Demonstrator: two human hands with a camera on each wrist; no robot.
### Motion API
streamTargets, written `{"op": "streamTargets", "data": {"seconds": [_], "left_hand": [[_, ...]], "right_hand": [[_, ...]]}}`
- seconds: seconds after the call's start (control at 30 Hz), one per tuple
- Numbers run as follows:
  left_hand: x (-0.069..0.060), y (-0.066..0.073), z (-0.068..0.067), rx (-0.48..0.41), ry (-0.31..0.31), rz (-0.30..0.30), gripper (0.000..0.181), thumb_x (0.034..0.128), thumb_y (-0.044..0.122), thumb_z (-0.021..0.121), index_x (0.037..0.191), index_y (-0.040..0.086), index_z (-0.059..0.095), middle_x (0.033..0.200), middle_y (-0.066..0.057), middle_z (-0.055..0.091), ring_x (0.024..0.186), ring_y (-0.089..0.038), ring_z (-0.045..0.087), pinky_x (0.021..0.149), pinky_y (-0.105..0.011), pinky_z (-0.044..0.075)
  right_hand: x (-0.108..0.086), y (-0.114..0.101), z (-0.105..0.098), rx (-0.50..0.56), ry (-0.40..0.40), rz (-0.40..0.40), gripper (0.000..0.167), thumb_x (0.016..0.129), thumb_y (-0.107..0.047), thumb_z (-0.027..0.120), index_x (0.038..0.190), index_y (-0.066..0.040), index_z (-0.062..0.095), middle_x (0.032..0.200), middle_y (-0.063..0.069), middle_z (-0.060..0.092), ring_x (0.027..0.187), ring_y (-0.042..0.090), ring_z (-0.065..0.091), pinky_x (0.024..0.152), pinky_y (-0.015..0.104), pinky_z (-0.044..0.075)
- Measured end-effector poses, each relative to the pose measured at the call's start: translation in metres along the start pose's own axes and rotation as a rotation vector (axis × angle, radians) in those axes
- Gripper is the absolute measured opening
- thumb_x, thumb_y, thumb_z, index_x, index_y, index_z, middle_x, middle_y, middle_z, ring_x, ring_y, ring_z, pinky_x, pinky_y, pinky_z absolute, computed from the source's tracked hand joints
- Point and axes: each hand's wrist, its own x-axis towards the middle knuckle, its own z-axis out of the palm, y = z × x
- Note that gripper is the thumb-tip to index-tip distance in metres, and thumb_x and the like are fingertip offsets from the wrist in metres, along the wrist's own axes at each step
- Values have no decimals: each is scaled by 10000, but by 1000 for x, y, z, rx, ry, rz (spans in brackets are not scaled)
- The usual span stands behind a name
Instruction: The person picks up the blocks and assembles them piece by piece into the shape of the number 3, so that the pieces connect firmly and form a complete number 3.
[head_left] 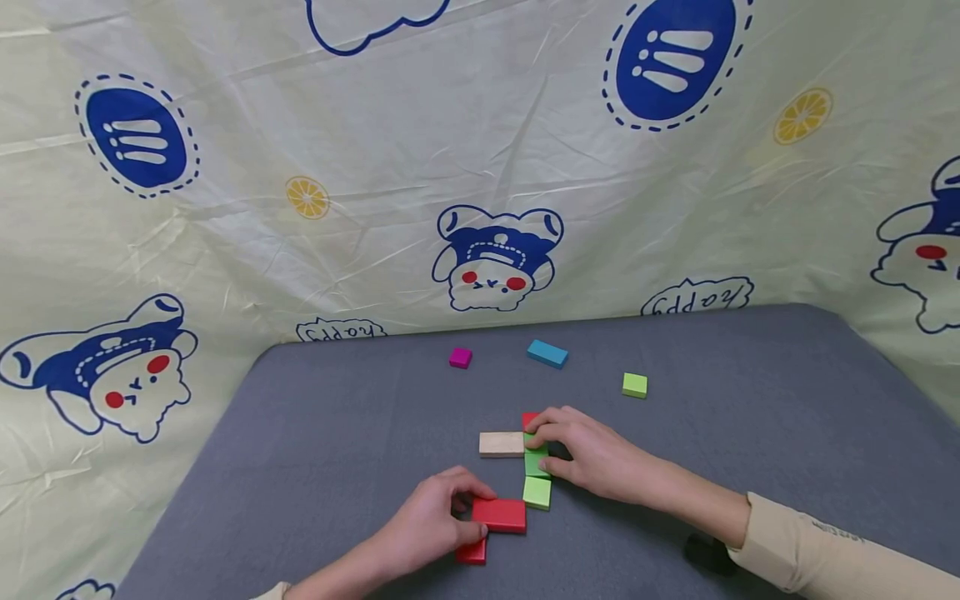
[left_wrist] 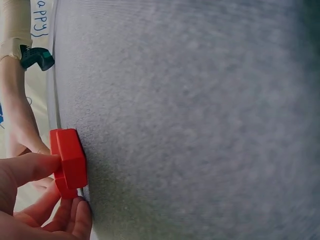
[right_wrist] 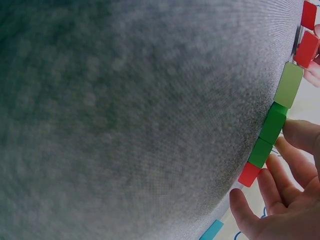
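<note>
My left hand [head_left: 431, 521] pinches a long red block [head_left: 500, 516] between thumb and fingers. In the left wrist view, the thumb presses the near face of this red block [left_wrist: 72, 160]. Another red block [head_left: 472, 553] lies just below it. My right hand [head_left: 592, 454] has its thumb and curved forefinger on a green block [head_left: 536, 464] in an upright row. The row also holds a red block [head_left: 529, 421] at the far end and a light green block [head_left: 537, 492] at the near end. A pale wooden block [head_left: 501, 445] extends left from the row.
Farther back on the grey cloth-covered table [head_left: 360, 433] lie a magenta block [head_left: 461, 357], a blue block [head_left: 547, 353] and a lime block [head_left: 634, 385]. A printed curtain [head_left: 375, 258] hangs behind the table. A dark device [head_left: 708, 554] sits at the right wrist.
</note>
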Motion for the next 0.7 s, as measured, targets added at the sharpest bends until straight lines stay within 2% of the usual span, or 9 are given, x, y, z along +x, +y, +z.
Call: {"op": "streamTargets", "data": {"seconds": [0.33,0.7], "left_hand": [[2,1,0,-23,-15,-45,242,799,123,763,1035,166,730,972,92,608,904,-144,549,782,-287,471],[3,-2,3,-49,24,-2,156,845,115,746,996,151,745,934,65,622,783,-123,569,692,-253,472]], "right_hand": [[-1,-1,-1,6,2,6,216,899,-171,730,1115,-172,717,1252,-56,568,1190,195,506,947,453,460],[0,0,0,-5,2,3,221,899,-177,731,1119,-170,718,1249,-57,569,1189,195,505,942,451,462]]}}
